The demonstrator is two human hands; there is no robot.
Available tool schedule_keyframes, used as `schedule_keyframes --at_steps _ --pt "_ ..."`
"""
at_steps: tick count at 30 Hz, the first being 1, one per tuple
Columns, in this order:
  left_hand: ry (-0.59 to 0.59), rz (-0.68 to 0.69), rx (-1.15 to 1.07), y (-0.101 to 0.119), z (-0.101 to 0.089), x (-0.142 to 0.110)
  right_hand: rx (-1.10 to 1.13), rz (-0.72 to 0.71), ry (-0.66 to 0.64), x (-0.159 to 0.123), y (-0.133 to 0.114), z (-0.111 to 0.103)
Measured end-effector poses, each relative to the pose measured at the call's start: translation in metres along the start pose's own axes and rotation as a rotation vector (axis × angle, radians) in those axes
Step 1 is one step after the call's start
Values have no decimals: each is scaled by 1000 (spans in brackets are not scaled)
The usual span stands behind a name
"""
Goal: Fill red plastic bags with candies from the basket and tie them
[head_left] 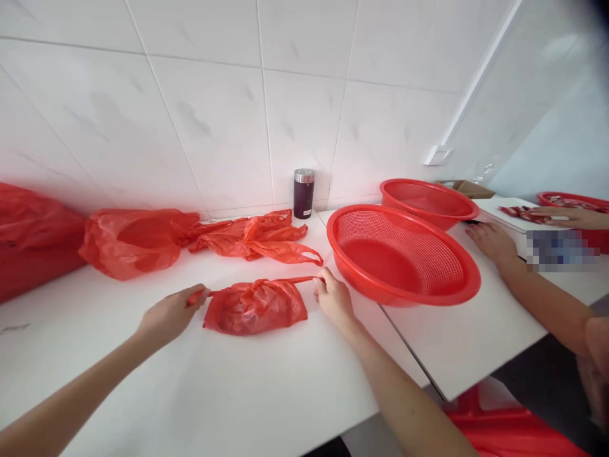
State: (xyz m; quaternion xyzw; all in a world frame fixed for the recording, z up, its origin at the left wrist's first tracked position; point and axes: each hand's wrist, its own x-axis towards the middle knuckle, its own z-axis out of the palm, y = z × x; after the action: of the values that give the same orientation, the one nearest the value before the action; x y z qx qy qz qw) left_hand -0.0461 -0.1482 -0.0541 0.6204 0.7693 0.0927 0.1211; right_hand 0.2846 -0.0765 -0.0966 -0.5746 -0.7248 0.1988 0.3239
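Observation:
A filled red plastic bag (257, 310) lies on the white table (190, 393), its top gathered in the middle. My left hand (172, 312) is closed around one of its handles, pulled out to the left. With fingers pinched, my right hand (334, 297) grips the other handle, stretched to the right. Both handles look taut. What is inside the bag cannot be made out through the plastic. Just behind it lie loose, crumpled red plastic bags (252, 238).
A puffed red bag (128, 244) and a larger red bag (33, 241) lie left. A dark tumbler (303, 195) stands by the wall. Red colanders (404, 254) sit right. Beyond them, a co-worker's hands (490, 241) are near a white cutting board (509, 212).

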Motion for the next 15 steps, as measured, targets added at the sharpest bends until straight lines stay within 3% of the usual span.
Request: schedule_keyframes --at_steps 3,6,10,12,15 --pt "-77 -21 -82 -14 -17 -9 102 -16 8 -2 -4 3" --pt "-4 2 -90 -6 -32 -5 212 -59 27 -4 -5 4" --pt "168 210 -60 42 -32 6 328 -91 49 -5 -2 6" --pt "110 360 -84 69 -20 6 364 -91 47 -7 -2 6" --pt "-2 374 -121 90 -7 -4 416 -74 34 -9 0 4"
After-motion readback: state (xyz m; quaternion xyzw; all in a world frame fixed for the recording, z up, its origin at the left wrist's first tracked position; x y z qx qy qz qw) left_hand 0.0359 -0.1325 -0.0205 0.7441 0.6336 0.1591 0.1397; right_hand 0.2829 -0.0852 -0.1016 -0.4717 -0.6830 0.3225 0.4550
